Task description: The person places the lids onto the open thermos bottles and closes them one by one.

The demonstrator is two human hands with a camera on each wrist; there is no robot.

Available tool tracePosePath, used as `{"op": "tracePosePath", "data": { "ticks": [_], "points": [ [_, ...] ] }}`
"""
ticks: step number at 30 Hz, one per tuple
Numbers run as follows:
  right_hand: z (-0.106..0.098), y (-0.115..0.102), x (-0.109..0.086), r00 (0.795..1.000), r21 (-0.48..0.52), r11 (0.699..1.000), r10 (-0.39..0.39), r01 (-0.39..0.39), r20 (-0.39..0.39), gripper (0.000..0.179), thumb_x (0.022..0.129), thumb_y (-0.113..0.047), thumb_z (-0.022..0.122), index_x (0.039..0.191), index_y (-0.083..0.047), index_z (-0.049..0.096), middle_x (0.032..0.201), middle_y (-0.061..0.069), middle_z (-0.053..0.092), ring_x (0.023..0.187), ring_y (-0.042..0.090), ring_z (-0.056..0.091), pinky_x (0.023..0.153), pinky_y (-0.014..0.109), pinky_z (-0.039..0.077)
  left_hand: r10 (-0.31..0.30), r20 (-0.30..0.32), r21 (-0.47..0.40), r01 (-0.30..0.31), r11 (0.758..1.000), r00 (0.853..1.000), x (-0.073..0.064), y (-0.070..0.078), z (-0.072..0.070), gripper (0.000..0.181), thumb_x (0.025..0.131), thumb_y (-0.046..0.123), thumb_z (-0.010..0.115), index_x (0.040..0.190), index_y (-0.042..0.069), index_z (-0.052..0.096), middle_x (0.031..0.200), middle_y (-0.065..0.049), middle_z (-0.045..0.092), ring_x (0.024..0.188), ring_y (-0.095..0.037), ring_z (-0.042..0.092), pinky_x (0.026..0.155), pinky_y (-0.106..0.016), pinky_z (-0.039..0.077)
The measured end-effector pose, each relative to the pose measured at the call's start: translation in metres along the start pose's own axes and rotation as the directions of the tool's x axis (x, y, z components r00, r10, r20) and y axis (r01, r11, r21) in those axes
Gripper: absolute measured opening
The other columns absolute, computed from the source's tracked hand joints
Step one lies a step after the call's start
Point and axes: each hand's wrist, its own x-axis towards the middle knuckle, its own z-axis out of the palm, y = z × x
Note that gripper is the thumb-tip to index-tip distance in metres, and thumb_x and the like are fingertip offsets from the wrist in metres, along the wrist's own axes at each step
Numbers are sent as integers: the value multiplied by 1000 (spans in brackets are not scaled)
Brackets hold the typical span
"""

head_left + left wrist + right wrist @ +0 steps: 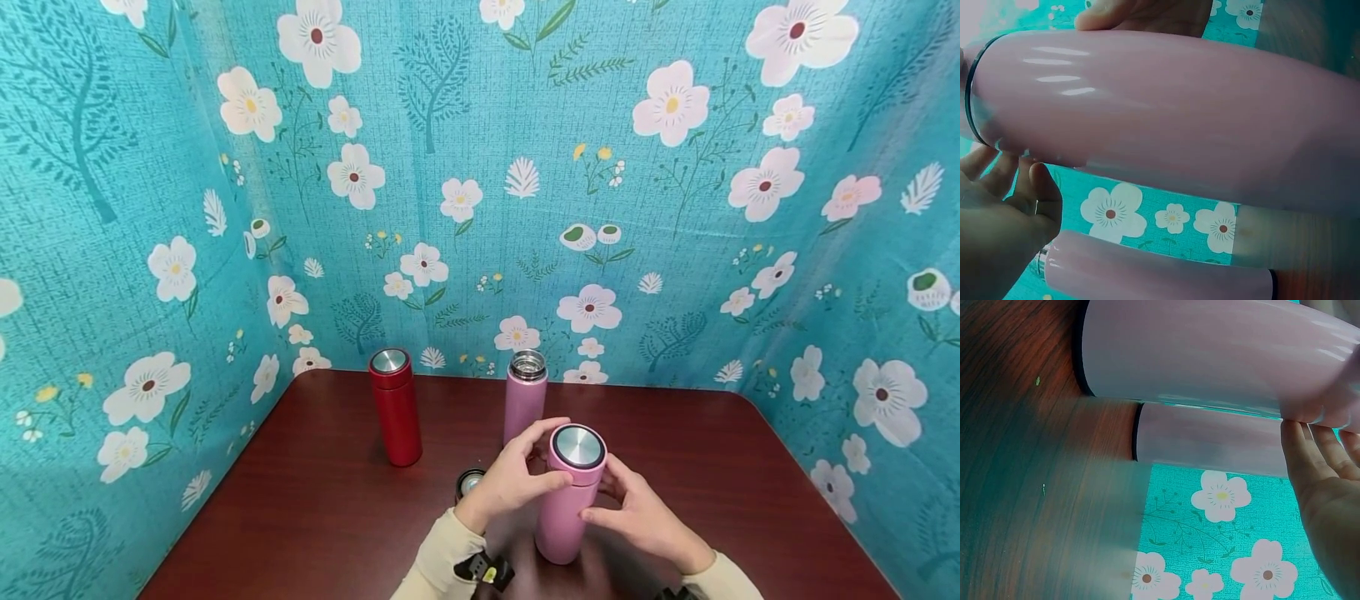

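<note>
A pink thermos flask (pixel 562 525) stands upright at the front of the table, its lid (pixel 579 452) on top with a silver disc. My left hand (pixel 513 482) grips it around the lid, thumb in front and fingers round the far side. Lower down, my right hand (pixel 651 518) holds the body from the right, its fingertips along the side in the right wrist view. Behind it is a second pink flask (pixel 525 408) with an uncovered steel mouth. A loose round lid (pixel 471 480) lies by my left wrist, partly hidden by it.
To the left a red thermos flask (pixel 396 417) stands upright with its lid on. All of them are on a dark reddish wooden table (pixel 322 500). Blue flowered cloth (pixel 465 250) hangs behind the table and along both sides.
</note>
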Motion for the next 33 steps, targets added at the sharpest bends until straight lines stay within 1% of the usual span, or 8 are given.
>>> {"op": "tracePosePath", "data": {
  "ticks": [4, 9, 13, 17, 21, 26, 30, 33],
  "points": [
    [0, -1, 1, 1000, -7, 1000, 7, -7, -2, 77, 80, 7, 69, 145, -4, 28, 130, 7, 56, 111, 17, 58, 87, 30, 49, 7, -27, 30, -6, 1000, 1000, 0, 1, 3, 67, 83, 33, 71, 140, 20, 38, 120, 1, 54, 94, -8, 51, 82, -37, 47],
    [0, -1, 0, 1000, -13, 1000, 17, -17, 0, 75, 81, 5, 69, 144, -4, 30, 129, 9, 56, 110, 18, 59, 87, 31, 49, 6, -84, 46, -3, 999, 996, 0, 2, 9, 69, 78, 19, 78, 135, 17, 41, 115, 4, 53, 90, -9, 49, 77, -32, 47],
    [0, -2, 0, 999, 3, 999, 44, -44, 3, 74, 82, 2, 70, 144, -6, 30, 130, 9, 56, 111, 19, 58, 88, 32, 49, -8, -114, 43, 13, 999, 993, 0, 3, 11, 67, 76, 16, 79, 133, 14, 44, 113, 6, 54, 91, -9, 49, 77, -28, 45],
    [1, -3, 0, 1000, -3, 1000, 30, -30, 6, 74, 82, 3, 69, 144, -5, 30, 129, 9, 56, 110, 18, 59, 87, 31, 49, -6, -93, 18, 8, 1000, 996, 0, 1, 9, 64, 78, 16, 78, 133, 18, 46, 115, 5, 55, 91, -9, 51, 78, -30, 47],
    [1, -3, 0, 1000, -12, 1000, 3, -3, 9, 75, 81, 5, 69, 144, -3, 29, 128, 10, 57, 109, 19, 59, 86, 30, 50, 21, -43, -1, -21, 1000, 999, 0, -2, 5, 62, 82, 24, 74, 137, 21, 45, 118, 2, 56, 91, -8, 53, 77, -33, 50],
    [0, -3, -1, 999, 14, 999, 44, -44, 4, 75, 82, 4, 69, 145, -5, 29, 129, 7, 56, 110, 18, 59, 87, 30, 49, 58, -11, 8, -57, 998, 998, 0, -3, 3, 64, 85, 36, 70, 140, 19, 41, 121, -2, 56, 91, -7, 52, 78, -38, 49],
    [0, -3, 0, 1000, 5, 1000, 21, -21, 6, 75, 82, 5, 68, 145, -4, 29, 130, 7, 56, 110, 18, 59, 86, 30, 49, 38, -35, 5, -38, 999, 999, -1, -1, 4, 64, 84, 34, 71, 139, 21, 42, 121, 0, 54, 92, -8, 52, 78, -39, 49],
    [0, -3, 0, 1000, -2, 1000, -1, 1, 5, 76, 81, 7, 68, 145, -4, 29, 129, 7, 56, 109, 18, 59, 85, 30, 50, 16, -81, 30, -13, 999, 997, -1, 3, 6, 64, 80, 24, 76, 136, 23, 44, 119, 5, 53, 90, -8, 52, 77, -36, 49]
  ]
}}
